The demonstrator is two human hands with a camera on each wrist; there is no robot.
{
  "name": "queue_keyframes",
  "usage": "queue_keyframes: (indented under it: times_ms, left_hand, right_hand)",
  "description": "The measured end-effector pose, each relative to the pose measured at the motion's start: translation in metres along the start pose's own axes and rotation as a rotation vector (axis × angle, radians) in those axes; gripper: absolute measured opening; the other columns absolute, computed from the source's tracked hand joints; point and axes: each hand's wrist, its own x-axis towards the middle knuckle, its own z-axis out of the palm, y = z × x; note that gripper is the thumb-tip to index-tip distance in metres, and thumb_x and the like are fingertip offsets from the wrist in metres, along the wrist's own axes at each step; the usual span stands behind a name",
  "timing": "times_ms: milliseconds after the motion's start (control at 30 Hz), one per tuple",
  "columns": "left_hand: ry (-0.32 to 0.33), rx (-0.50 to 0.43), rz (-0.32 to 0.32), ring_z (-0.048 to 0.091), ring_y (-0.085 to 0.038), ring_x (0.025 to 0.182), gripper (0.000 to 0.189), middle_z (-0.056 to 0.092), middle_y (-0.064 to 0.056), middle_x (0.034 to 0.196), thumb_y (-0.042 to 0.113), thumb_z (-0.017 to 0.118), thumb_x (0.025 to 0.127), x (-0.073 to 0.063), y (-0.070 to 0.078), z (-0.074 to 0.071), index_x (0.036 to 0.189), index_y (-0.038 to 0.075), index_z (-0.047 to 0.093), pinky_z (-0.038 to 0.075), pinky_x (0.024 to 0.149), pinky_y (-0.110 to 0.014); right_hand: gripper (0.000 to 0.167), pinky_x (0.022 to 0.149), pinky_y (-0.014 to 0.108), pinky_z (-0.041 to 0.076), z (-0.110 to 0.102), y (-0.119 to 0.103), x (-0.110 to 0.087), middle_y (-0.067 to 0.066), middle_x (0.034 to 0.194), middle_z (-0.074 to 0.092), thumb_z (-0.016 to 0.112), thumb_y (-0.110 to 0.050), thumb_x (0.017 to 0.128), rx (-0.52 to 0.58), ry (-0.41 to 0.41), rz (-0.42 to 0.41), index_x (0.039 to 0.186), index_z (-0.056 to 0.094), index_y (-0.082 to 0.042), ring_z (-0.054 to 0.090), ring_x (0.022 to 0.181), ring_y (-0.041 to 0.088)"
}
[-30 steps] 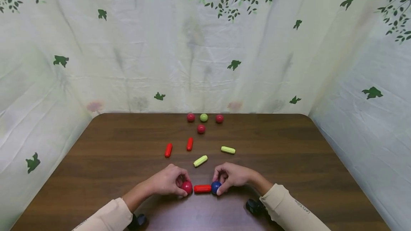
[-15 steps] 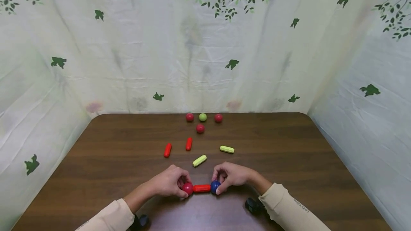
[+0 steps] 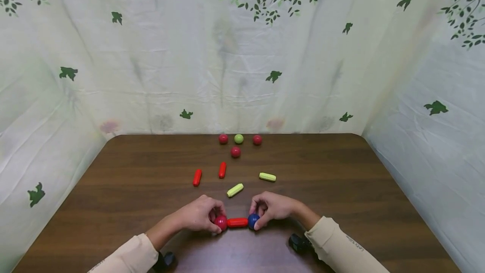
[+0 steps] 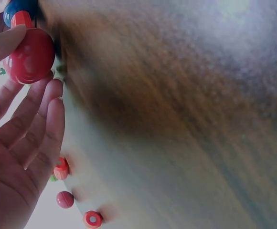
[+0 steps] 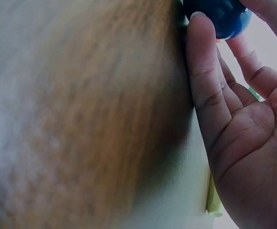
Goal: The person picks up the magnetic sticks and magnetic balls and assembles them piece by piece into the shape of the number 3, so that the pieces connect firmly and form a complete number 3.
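My left hand (image 3: pixel 202 215) pinches a crimson ball (image 3: pixel 221 222) between thumb and fingers, low at the near part of the table. From the other side my right hand (image 3: pixel 273 207) grips a blue ball (image 3: pixel 253 220). Between the two balls a red ridged rod (image 3: pixel 237 222) lies crosswise, one end against each ball. In the left wrist view the crimson ball (image 4: pixel 29 56) sits at the thumb, with the rod (image 4: pixel 21 19) and blue ball lined up behind it. The right wrist view has the blue ball (image 5: pixel 219 16) at the top, partly cut off.
Beyond the hands lie two red rods (image 3: pixel 197 177) and two pale green rods (image 3: pixel 235 190). At the far edge of the wooden table (image 3: pixel 322 159) are three crimson balls (image 3: pixel 235 151) and a green ball (image 3: pixel 238 138). A printed white curtain (image 3: pixel 242 75) hangs behind.
The left hand has moved slightly right with the crimson ball, closing the small gap to the red rod. The right hand keeps its hold on the blue ball.
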Motion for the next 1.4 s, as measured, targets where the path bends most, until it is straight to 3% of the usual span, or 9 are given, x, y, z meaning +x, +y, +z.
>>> queue_keyframes:
  times_ms: [200, 433, 733, 1000, 1400]
  left_hand:
    - [-0.007, 0.034, 0.027, 0.054, -0.003, 0.068, 0.025, 0.058, 0.013, 0.077, 0.016, 0.085, 0.074, 0.002, 0.000, 0.000, 0.092, 0.014, 0.067, 0.047, 0.062, -0.021]
    - [-0.019, 0.062, 0.042, 0.053, -0.001, 0.068, 0.021, 0.059, 0.012, 0.078, 0.020, 0.083, 0.078, 0.018, 0.007, 0.003, 0.092, 0.013, 0.069, 0.046, 0.063, -0.020]
    - [-0.025, -0.038, 0.025, 0.056, 0.000, 0.067, 0.015, 0.062, 0.013, 0.078, 0.013, 0.080, 0.080, 0.034, 0.019, 0.017, 0.092, 0.011, 0.071, 0.048, 0.063, -0.020]
    - [0.024, -0.031, 0.022, 0.053, 0.002, 0.062, 0.013, 0.059, 0.016, 0.071, 0.009, 0.081, 0.077, 0.037, 0.020, 0.023, 0.087, 0.011, 0.073, 0.046, 0.059, -0.019]
    - [0.041, -0.054, 0.025, 0.054, 0.002, 0.061, 0.012, 0.060, 0.015, 0.068, 0.006, 0.081, 0.076, 0.035, 0.021, 0.024, 0.084, 0.011, 0.073, 0.046, 0.058, -0.019]
  right_hand:
    - [0.022, 0.056, 0.019, 0.045, 0.001, -0.002, -0.001, 0.000, 0.071, 0.061, 0.078, 0.004, 0.079, 0.008, 0.004, 0.001, 0.094, 0.063, 0.000, 0.056, 0.061, 0.007]
    - [0.022, 0.056, 0.019, 0.046, -0.001, 0.000, -0.001, -0.001, 0.070, 0.062, 0.079, 0.001, 0.079, -0.012, 0.011, 0.008, 0.094, 0.063, -0.003, 0.057, 0.061, 0.007]
    - [0.022, 0.056, 0.020, 0.046, -0.001, 0.001, 0.000, 0.001, 0.070, 0.064, 0.079, 0.001, 0.080, -0.016, 0.010, 0.014, 0.094, 0.064, -0.006, 0.058, 0.060, 0.008]
    - [0.022, 0.056, 0.020, 0.046, -0.001, 0.001, 0.000, 0.000, 0.071, 0.064, 0.078, 0.001, 0.080, -0.013, 0.007, 0.012, 0.095, 0.064, -0.006, 0.058, 0.060, 0.008]
    - [0.022, 0.055, 0.019, 0.046, 0.001, -0.002, -0.001, -0.002, 0.070, 0.063, 0.078, 0.001, 0.080, -0.027, 0.002, 0.007, 0.094, 0.064, -0.006, 0.057, 0.060, 0.006]
